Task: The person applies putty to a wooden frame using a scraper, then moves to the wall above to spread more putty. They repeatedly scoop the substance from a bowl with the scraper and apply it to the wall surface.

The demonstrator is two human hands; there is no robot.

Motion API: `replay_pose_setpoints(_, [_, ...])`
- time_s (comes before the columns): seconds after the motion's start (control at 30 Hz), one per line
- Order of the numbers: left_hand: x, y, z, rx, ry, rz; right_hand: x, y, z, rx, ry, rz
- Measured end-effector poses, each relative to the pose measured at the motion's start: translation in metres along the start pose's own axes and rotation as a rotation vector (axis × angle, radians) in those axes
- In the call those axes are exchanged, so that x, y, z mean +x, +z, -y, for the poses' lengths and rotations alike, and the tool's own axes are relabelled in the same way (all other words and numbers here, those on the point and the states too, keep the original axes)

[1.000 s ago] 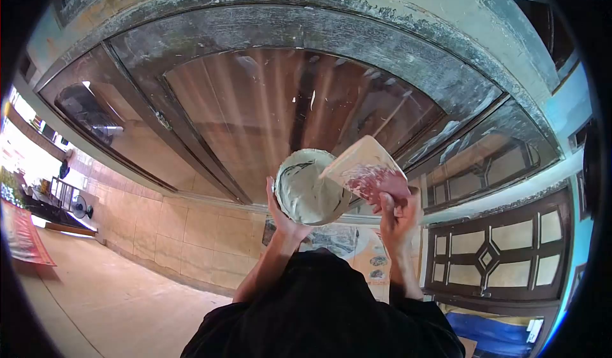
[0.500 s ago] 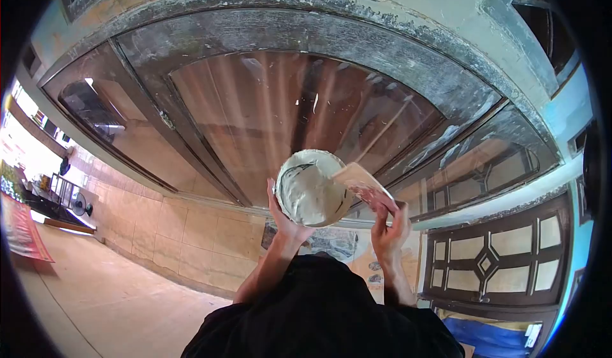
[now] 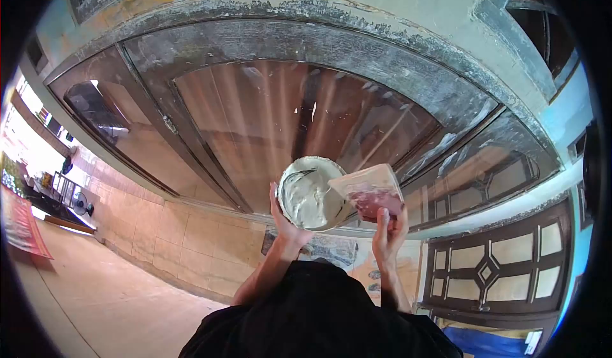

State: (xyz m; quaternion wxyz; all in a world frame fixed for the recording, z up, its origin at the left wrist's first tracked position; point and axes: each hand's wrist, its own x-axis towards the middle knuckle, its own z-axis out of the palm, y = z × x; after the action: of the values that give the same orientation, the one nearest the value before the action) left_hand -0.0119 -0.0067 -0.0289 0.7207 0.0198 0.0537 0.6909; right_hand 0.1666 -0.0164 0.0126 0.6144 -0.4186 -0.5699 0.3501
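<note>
A round tub (image 3: 345, 214) of pale, creamy putty (image 3: 310, 195) is in front of me, its rim smeared with the same paste. My left hand (image 3: 290, 227) grips it from the left and underneath, with the fingers partly hidden below. In my right hand (image 3: 390, 237) is a flat putty spreader (image 3: 373, 189), reddish near the grip and coated with pale paste toward its far edge. My thumb lies on its near face. The spreader's left corner overlaps the tub's right rim in this view.
Ahead stands a large glazed wooden door (image 3: 268, 119) with a worn, putty-marked frame (image 3: 306, 39). A stained cloth or sheet (image 3: 331, 246) lies on the tiled floor (image 3: 204, 237) below. A dark panelled door (image 3: 497, 256) is at right, and a fan (image 3: 81, 204) stands far left.
The spreader has turned so that its broad face shows more fully, and my right thumb now lies against it. The tub sits slightly lower in view, still in my left hand.
</note>
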Motion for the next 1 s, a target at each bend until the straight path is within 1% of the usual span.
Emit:
replay_pose_setpoints(0.03, [-0.001,0.002,0.0,-0.031,-0.032,0.018,-0.001,0.002,0.0,0.002,-0.001,0.001])
replay_pose_setpoints(0.1, [0.004,-0.001,0.0,-0.026,-0.015,0.004,-0.001,0.004,-0.001,-0.139,-0.091,-0.025])
replay_pose_setpoints(0.13, [0.003,-0.005,0.002,-0.028,-0.01,-0.021,-0.002,-0.01,-0.005,-0.38,0.093,0.103])
replay_pose_setpoints(0.17, [0.003,-0.008,0.003,-0.026,-0.013,-0.02,-0.003,-0.008,-0.01,-0.38,0.094,0.099])
replay_pose_setpoints(0.23, [0.007,-0.009,0.003,-0.009,0.042,-0.061,0.001,-0.001,-0.019,0.06,0.102,-0.061])
replay_pose_setpoints(0.27, [0.006,-0.01,0.003,-0.008,0.04,-0.064,0.002,-0.003,-0.021,0.197,0.194,-0.071])
replay_pose_setpoints(0.3, [0.005,-0.008,0.003,0.001,0.027,-0.047,0.003,-0.006,-0.025,0.195,0.195,-0.074])
replay_pose_setpoints(0.37, [0.005,-0.008,0.002,0.01,0.009,-0.029,0.004,-0.011,-0.033,0.232,0.332,-0.065])
replay_pose_setpoints(0.4, [0.006,-0.01,0.002,0.0,0.008,-0.023,0.005,-0.005,-0.018,0.287,0.396,-0.074])
replay_pose_setpoints(0.53, [0.005,-0.003,-0.001,-0.041,0.038,-0.025,0.0,-0.008,-0.024,0.226,0.367,-0.077])
replay_pose_setpoints(0.6, [0.005,-0.006,-0.001,-0.025,0.027,-0.022,0.0,-0.016,-0.029,0.179,0.332,0.0])
replay_pose_setpoints(0.63, [0.004,-0.007,-0.002,-0.008,0.011,-0.019,-0.001,-0.017,-0.028,0.18,0.331,-0.001])
replay_pose_setpoints(0.7, [0.003,-0.006,-0.002,-0.002,0.009,-0.027,-0.002,-0.017,-0.022,0.229,0.389,0.026])
replay_pose_setpoints(0.73, [0.003,-0.005,-0.002,0.001,0.007,-0.038,-0.003,-0.016,-0.023,0.23,0.386,0.024])
replay_pose_setpoints(0.8, [0.0,-0.002,-0.003,-0.003,-0.01,-0.03,-0.008,-0.011,-0.024,0.241,0.295,-0.003])
replay_pose_setpoints(0.83, [-0.001,-0.002,-0.004,-0.007,-0.024,-0.021,-0.008,-0.008,-0.023,0.241,0.294,-0.004])
replay_pose_setpoints(0.9, [-0.001,-0.003,-0.004,-0.005,-0.026,-0.009,-0.01,-0.003,-0.022,0.297,0.243,-0.069])
replay_pose_setpoints(1.0, [-0.003,-0.004,-0.007,-0.009,-0.035,0.001,-0.01,-0.004,-0.026,0.33,0.261,-0.084])
